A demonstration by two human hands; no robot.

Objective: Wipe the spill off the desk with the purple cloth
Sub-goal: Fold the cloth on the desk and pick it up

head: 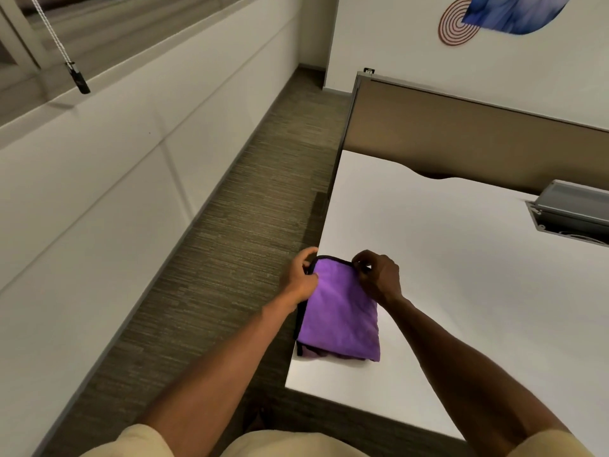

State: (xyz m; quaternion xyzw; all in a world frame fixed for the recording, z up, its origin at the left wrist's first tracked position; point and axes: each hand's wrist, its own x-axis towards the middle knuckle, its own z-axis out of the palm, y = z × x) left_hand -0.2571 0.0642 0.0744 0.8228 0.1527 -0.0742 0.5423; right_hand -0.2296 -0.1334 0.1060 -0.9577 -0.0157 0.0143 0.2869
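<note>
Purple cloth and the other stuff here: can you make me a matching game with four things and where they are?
Things:
1. purple cloth
2. left hand
3. grey box
4. blind cord weight

Places:
A. hanging by the window
B. set into the desk at the far right
C. folded at the desk's left edge
D. pinching the cloth's far left corner

Right pairs: 1-C, 2-D, 3-B, 4-A

The right hand pinches the other far corner.
</note>
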